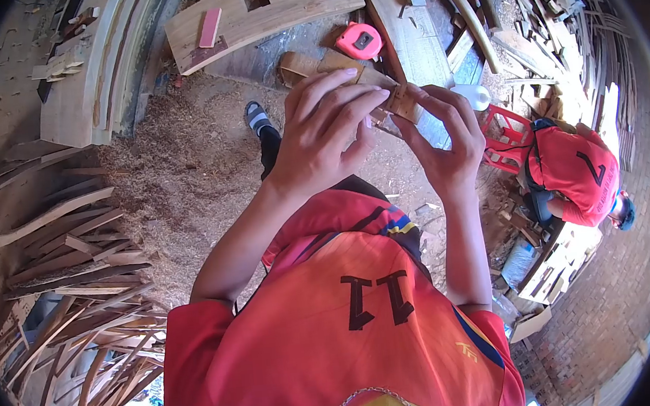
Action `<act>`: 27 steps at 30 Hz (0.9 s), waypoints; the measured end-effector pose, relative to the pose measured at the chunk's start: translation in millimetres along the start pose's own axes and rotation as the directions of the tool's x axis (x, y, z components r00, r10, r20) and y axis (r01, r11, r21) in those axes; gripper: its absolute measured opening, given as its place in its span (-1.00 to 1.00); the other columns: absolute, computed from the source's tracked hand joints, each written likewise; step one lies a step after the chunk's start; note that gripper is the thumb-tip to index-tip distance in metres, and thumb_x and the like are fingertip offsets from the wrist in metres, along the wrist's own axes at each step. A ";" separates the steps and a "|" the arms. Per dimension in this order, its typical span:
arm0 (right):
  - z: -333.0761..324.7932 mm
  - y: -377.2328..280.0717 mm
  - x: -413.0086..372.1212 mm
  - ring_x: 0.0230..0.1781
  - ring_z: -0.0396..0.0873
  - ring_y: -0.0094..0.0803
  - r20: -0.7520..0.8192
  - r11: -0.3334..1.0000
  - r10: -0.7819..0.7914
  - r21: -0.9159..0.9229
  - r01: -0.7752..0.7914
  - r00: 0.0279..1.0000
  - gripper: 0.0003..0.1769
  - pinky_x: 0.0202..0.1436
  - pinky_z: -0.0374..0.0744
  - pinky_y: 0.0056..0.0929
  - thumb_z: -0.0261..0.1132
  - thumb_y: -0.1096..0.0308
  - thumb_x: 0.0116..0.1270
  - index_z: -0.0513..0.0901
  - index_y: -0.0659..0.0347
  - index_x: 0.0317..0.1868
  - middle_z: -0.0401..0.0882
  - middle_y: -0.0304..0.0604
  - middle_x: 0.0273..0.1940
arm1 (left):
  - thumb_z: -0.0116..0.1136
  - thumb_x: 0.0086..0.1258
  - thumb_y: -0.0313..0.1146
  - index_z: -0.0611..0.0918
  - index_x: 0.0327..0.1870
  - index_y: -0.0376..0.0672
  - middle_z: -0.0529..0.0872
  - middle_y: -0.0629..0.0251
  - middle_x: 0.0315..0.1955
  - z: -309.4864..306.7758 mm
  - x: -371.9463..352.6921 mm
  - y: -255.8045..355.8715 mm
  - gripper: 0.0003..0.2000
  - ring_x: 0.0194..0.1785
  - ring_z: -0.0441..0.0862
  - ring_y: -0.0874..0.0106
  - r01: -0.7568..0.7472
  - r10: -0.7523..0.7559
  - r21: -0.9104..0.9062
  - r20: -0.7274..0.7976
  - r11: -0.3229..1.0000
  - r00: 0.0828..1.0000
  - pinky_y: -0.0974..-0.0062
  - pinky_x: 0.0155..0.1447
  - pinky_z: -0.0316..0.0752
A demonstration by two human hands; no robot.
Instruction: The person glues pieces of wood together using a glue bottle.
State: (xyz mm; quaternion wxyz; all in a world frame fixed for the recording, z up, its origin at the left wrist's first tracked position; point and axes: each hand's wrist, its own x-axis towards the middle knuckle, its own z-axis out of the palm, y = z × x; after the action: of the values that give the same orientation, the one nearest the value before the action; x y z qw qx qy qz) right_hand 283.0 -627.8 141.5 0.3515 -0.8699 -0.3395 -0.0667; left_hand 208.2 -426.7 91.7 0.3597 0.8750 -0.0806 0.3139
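Observation:
A small brown wooden piece (404, 105) is pinched between the thumb and fingers of my right hand (449, 132). My left hand (331, 121) reaches in from the other side, its fingers curled over a light wooden piece (373, 77) that meets the brown one. Its thumb is raised and partly hidden behind the fingers. Just beyond the fingertips lies a pink tape measure (359, 41), beside a long pale board (407, 37). A curved plank (277, 11) with a pink block (210, 27) on it is further to the left.
A co-worker in a red shirt (576, 173) bends forward at the right, by a red plastic stool (506, 137). Scrap wood (76, 279) is heaped at the left. Shavings (182, 161) cover the floor. Large curved boards (97, 68) stand at the upper left.

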 end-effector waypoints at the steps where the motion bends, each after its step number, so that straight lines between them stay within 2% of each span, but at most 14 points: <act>1: 0.3 -0.3 -0.2 0.12 0.80 -0.16 -0.002 1.000 0.003 0.003 -0.003 1.000 -0.42 0.19 0.73 -0.22 0.74 0.51 0.15 0.82 0.24 0.21 0.82 -0.02 0.11 | 0.37 0.35 -0.47 0.71 0.32 -0.05 0.81 0.36 0.12 0.5 -0.3 -0.5 -0.53 0.40 0.64 0.23 -0.002 0.002 0.000 -0.002 1.000 1.000 0.04 0.53 0.43; 9: 2.1 -3.2 -2.0 0.15 0.79 -0.18 -0.015 0.999 0.041 0.027 -0.041 0.999 -0.40 0.23 0.70 -0.23 0.72 0.55 0.16 0.80 0.25 0.25 0.81 -0.01 0.12 | 0.38 0.33 -0.49 0.72 0.30 -0.06 0.81 0.36 0.12 1.6 -0.6 0.1 -0.53 0.39 0.65 0.21 0.009 -0.009 -0.005 -0.010 1.000 1.000 0.03 0.53 0.44; 12: -0.5 -5.6 -2.9 0.10 0.79 -0.23 -0.022 0.982 0.135 0.135 -0.130 0.991 -0.42 0.19 0.71 -0.25 0.72 0.44 0.22 0.79 0.24 0.26 0.82 -0.04 0.12 | 0.38 0.33 -0.49 0.72 0.30 -0.06 0.81 0.35 0.13 0.8 0.4 1.2 -0.54 0.39 0.65 0.20 0.012 -0.012 -0.003 -0.003 1.000 1.000 0.03 0.53 0.44; 15: -2.8 -0.8 -13.0 0.14 0.77 -0.34 -0.018 0.920 0.271 0.300 -0.254 0.962 -0.51 0.23 0.69 -0.32 0.65 0.36 0.38 0.78 0.33 0.26 0.83 -0.06 0.14 | 0.38 0.34 -0.48 0.73 0.29 -0.06 0.81 0.36 0.14 0.5 1.8 2.1 -0.55 0.38 0.65 0.18 0.012 -0.012 -0.003 0.002 1.000 1.000 0.05 0.53 0.43; 18: -6.5 0.3 -22.0 0.25 0.77 -0.20 -0.009 0.858 0.330 0.420 -0.296 0.944 -0.59 0.39 0.65 -0.22 0.33 0.33 0.71 0.61 0.43 0.39 0.79 0.04 0.22 | 0.38 0.36 -0.46 0.74 0.28 -0.05 0.81 0.36 0.15 -1.8 5.3 5.4 -0.57 0.38 0.65 0.17 0.005 -0.005 -0.008 -0.006 1.000 1.000 0.10 0.52 0.42; 21: -13.7 -11.2 -25.1 0.17 0.78 -0.29 0.063 0.562 0.466 0.749 -0.350 0.882 -0.65 0.30 0.68 -0.24 0.26 0.28 0.77 0.62 0.40 0.30 0.81 0.02 0.13 | 0.41 0.43 -0.37 0.75 0.30 -0.06 0.80 0.33 0.17 -9.7 16.3 18.5 -0.60 0.36 0.65 0.17 0.016 -0.017 -0.079 -0.008 0.997 1.000 0.14 0.51 0.40; 22: -18.0 -17.3 -23.0 0.16 0.80 -0.24 0.074 0.565 0.432 0.755 -0.334 0.899 -0.65 0.33 0.67 -0.21 0.13 0.22 0.83 0.56 0.37 0.28 0.80 0.07 0.12 | 0.41 0.45 -0.35 0.75 0.30 -0.06 0.80 0.32 0.17 -12.3 23.0 26.1 -0.60 0.36 0.65 0.17 0.033 -0.033 -0.127 -0.004 0.991 0.999 0.14 0.51 0.40; 24: -25.9 -25.9 -22.2 0.14 0.80 -0.24 0.094 0.503 0.408 0.807 -0.310 0.908 -0.62 0.32 0.66 -0.22 0.09 0.17 0.85 0.57 0.36 0.27 0.79 0.07 0.12 | 0.44 0.49 -0.23 0.74 0.35 -0.12 0.79 0.23 0.20 -13.7 32.6 37.8 -0.56 0.34 0.66 0.15 0.054 -0.050 -0.217 0.024 0.975 0.998 0.14 0.51 0.39; 27: -30.5 -34.9 -24.2 0.08 0.81 -0.24 0.129 0.412 0.401 0.859 -0.305 0.907 -0.54 0.27 0.66 -0.24 0.02 0.06 0.86 0.57 0.35 0.25 0.78 0.03 0.06 | 0.39 0.54 -0.19 0.73 0.38 -0.25 0.78 0.10 0.27 -18.5 50.0 55.1 -0.51 0.36 0.67 0.10 0.084 -0.044 -0.363 0.116 0.928 0.992 0.13 0.53 0.43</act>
State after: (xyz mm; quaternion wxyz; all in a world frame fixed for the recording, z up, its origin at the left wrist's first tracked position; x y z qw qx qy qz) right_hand 246.1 -642.8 175.3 0.7599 -0.6224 -0.1181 0.1456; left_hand 218.5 -450.0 164.1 0.5222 0.8099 -0.1280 0.2344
